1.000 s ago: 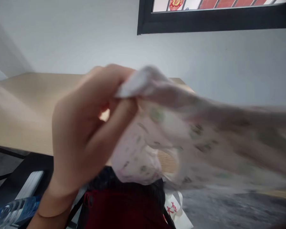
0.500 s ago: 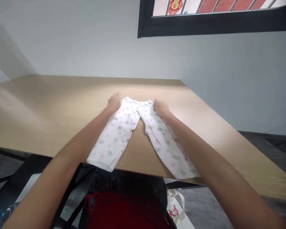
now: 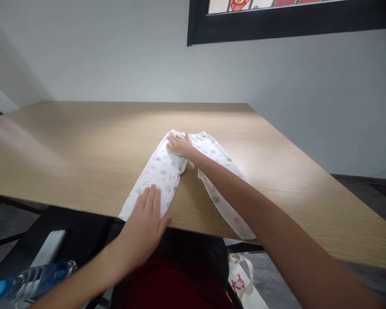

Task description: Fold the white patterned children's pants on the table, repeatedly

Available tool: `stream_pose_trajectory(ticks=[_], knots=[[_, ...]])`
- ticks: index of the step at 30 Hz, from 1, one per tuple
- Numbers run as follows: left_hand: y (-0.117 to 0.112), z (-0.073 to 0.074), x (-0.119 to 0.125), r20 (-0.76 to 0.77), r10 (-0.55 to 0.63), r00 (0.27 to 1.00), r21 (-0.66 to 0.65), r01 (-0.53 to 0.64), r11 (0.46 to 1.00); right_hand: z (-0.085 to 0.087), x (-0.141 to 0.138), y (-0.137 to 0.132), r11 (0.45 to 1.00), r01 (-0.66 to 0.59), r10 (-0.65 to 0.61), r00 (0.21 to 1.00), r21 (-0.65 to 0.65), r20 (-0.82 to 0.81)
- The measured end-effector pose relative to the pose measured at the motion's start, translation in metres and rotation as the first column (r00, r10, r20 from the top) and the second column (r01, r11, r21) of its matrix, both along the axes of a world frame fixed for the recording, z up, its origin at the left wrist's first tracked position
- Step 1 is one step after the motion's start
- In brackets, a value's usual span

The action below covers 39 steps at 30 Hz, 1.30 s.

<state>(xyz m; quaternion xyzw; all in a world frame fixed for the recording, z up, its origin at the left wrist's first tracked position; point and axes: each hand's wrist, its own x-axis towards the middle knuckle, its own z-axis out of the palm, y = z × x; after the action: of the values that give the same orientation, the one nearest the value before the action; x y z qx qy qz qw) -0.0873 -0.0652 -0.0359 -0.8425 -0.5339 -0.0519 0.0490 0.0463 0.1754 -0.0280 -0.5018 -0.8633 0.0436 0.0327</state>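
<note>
Head view, printed trousers (image 3: 162,171) under left hand (image 3: 144,225), fingers straight, under right hand (image 3: 180,146), fingers splayed near waist.

From here I see a pale wood-grained table (image 3: 83,150), printed white pants (image 3: 156,169) lying on it, legs parted toward the near edge.

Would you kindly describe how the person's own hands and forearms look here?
The left hand and the right hand are ungloved, with no ring, watch or bracelet visible. Both forearms are bare, with no sleeve showing in the frame; the left one is partly blurred. A dark red cloth garment shows at the lap.
</note>
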Motion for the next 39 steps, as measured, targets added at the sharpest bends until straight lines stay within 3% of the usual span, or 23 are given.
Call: stream_pose_trajectory(ticks=[3,6,8,10,12,13,15,17,19,21,24,27,29,31,35,39], knots=[[-0.050,-0.008,-0.012,-0.017,0.027,0.999,0.230,-0.022,0.973,0.005,-0.003,0.011,0.998,0.043,-0.044,0.999,-0.048,-0.015],[-0.052,0.011,-0.017,-0.031,-0.009,0.999,0.217,0.016,0.976,0.015,0.008,0.013,0.989,-0.035,0.004,0.978,-0.143,-0.209],[-0.027,0.035,-0.009,-0.040,-0.051,0.998,0.111,0.055,0.992,0.024,0.025,0.009,0.982,-0.070,0.011,0.951,-0.178,-0.310],[0.014,0.058,0.011,-0.052,-0.141,0.989,-0.013,0.141,0.990,0.032,0.048,-0.001,0.984,-0.047,-0.023,0.925,-0.173,-0.380],[0.062,0.071,0.040,-0.051,-0.346,0.937,-0.088,0.341,0.936,0.037,0.072,-0.015,0.984,-0.024,-0.070,0.863,-0.178,-0.501],[0.086,0.073,0.056,-0.029,-0.439,0.898,-0.166,0.429,0.888,0.038,0.083,-0.024,0.980,-0.021,-0.095,0.822,-0.196,-0.561],[0.129,0.070,0.086,-0.004,-0.451,0.893,-0.193,0.442,0.876,0.037,0.102,-0.040,0.968,-0.024,-0.147,0.756,-0.252,-0.638],[0.157,0.060,0.111,0.021,-0.422,0.906,-0.185,0.419,0.889,0.031,0.117,-0.051,0.955,-0.024,-0.177,0.755,-0.296,-0.631],[0.169,0.048,0.127,0.034,-0.402,0.915,-0.194,0.401,0.895,0.022,0.127,-0.052,0.950,-0.044,-0.153,0.797,-0.310,-0.584],[0.160,0.036,0.135,0.036,-0.407,0.913,-0.218,0.405,0.888,0.011,0.133,-0.044,0.961,-0.078,-0.066,0.869,-0.267,-0.491],[0.115,0.023,0.132,0.049,-0.469,0.882,-0.235,0.466,0.853,-0.003,0.135,-0.021,0.988,-0.085,0.044,0.954,-0.130,-0.295],[0.052,0.016,0.117,0.108,-0.576,0.811,-0.207,0.585,0.784,-0.010,0.131,0.002,0.998,-0.016,0.005,0.983,-0.061,-0.183],[0.016,0.014,0.108,0.131,-0.594,0.793,-0.140,0.608,0.781,-0.011,0.128,0.011,0.997,0.040,-0.051,0.984,-0.068,-0.169],[-0.006,0.014,0.106,0.145,-0.572,0.808,-0.058,0.584,0.810,-0.011,0.127,0.016,0.992,0.107,-0.119,0.975,-0.074,-0.190],[-0.012,0.010,0.133,0.205,-0.495,0.844,0.049,0.496,0.867,-0.012,0.130,0.014,0.955,0.286,-0.291,0.872,-0.072,-0.395],[-0.008,0.003,0.170,0.196,-0.369,0.908,0.124,0.350,0.928,-0.008,0.135,0.008,0.895,0.416,-0.411,0.623,-0.163,-0.666]])
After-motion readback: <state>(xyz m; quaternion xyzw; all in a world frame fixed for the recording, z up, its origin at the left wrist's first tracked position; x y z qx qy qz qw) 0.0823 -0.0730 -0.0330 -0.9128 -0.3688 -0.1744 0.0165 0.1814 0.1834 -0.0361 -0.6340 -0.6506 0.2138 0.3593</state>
